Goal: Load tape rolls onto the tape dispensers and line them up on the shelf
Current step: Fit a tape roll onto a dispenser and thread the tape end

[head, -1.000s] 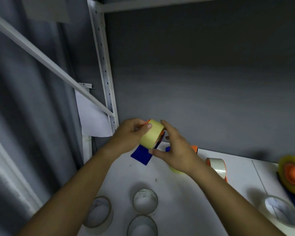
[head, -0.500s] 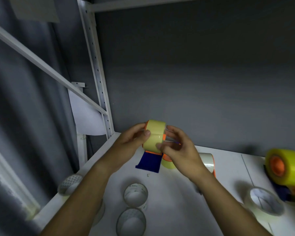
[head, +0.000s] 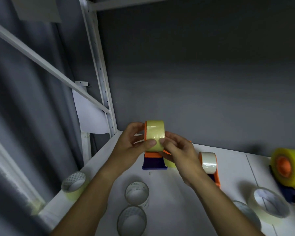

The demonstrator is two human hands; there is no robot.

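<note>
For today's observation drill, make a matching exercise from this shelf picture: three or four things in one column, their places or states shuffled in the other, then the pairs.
Things:
1. held dispenser
2. white-roll dispenser
3. yellow-roll dispenser
4. leftmost loose roll

Places:
A. far right of the shelf
B. left front shelf corner
C. gripped by left hand and right hand
D. just behind the right wrist

Pairs: 1-C, 2-D, 3-A, 4-B

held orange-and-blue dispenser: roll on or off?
On. The pale yellow tape roll sits against the orange-and-blue tape dispenser, with left hand and right hand thumbs pinching its face.
</note>
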